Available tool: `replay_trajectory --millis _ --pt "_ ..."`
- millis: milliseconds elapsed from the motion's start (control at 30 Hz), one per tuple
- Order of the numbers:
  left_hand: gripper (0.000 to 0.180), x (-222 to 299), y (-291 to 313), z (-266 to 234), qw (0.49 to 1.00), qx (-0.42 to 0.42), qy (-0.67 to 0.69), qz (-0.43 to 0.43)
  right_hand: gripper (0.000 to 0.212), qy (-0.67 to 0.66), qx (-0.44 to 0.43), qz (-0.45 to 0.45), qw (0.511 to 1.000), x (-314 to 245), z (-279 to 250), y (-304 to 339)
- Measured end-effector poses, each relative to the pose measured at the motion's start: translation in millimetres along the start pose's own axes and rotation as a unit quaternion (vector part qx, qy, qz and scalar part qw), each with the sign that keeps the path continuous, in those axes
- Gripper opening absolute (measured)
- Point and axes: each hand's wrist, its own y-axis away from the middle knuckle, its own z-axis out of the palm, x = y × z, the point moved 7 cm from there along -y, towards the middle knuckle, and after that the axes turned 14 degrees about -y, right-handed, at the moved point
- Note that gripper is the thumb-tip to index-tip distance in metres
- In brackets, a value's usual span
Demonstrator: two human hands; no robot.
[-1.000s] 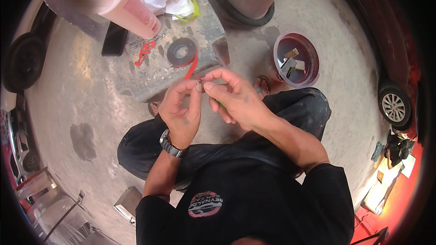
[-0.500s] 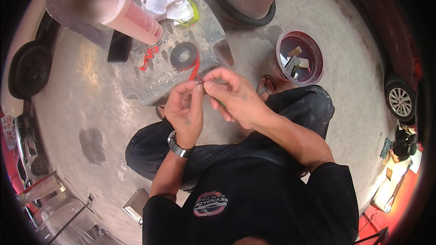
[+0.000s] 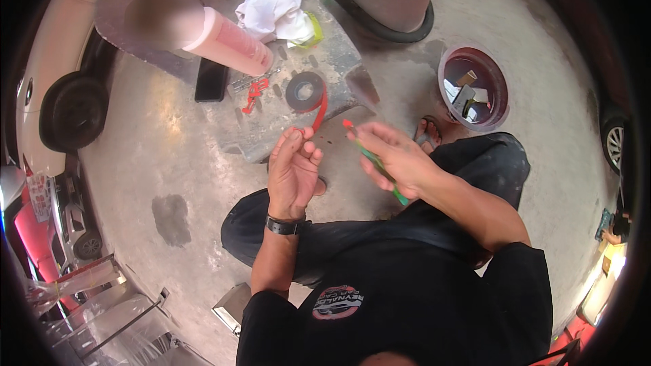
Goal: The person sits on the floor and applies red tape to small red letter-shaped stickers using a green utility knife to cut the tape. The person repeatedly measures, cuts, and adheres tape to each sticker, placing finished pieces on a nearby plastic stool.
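My left hand (image 3: 293,175) pinches the end of a red tape strip (image 3: 320,112). That strip runs back to a roll of tape (image 3: 295,89), grey-faced, lying near the edge of a worn, stained bench top (image 3: 247,132). In my right hand (image 3: 399,163), somewhat blurred, is a slim green-handled tool (image 3: 401,196), its handle poking out below the palm. A small red tape piece (image 3: 348,123) shows at the tool's far tip, apart from the strip. Several red tape scraps (image 3: 253,95) lie left of the roll.
Behind the roll are a black phone (image 3: 211,80), a pinkish bottle (image 3: 234,44) and a crumpled white cloth (image 3: 271,13). A bucket (image 3: 503,88) of dark liquid with blocks in it stands on the floor to the right. Farther back is a grey drum (image 3: 390,0) with a black hose.
My hands have separated: the right moved right and back with the green tool, carrying a small red piece at its tip. The left still pinches the strip. The view has shifted.
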Motion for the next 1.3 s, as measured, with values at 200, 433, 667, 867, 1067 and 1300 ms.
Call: replay_trajectory --millis 200,433,667,867,1067,1300 --pt "0.016 49 -10 -37 0.977 0.094 -0.162 0.099 0.035 0.226 -0.007 0.077 0.971 29 -36 14" --pt "0.021 110 -58 -95 0.888 0.188 -0.417 0.052 0.024 0.509 -0.102 -0.184 0.835 35 -21 27" --pt "0.021 113 -108 -112 0.722 0.172 -0.667 0.066 0.021 0.578 -0.086 -0.214 0.783 18 -7 42" --pt "0.020 120 -115 -105 0.678 0.169 -0.711 0.072 0.024 0.582 -0.093 -0.249 0.769 13 -10 48" --pt "0.016 127 -114 -105 0.656 0.163 -0.734 0.068 0.023 0.596 -0.090 -0.245 0.759 10 -7 50" --pt "0.016 129 -112 -100 0.622 0.160 -0.761 0.090 0.023 0.589 -0.093 -0.255 0.761 13 -6 48"
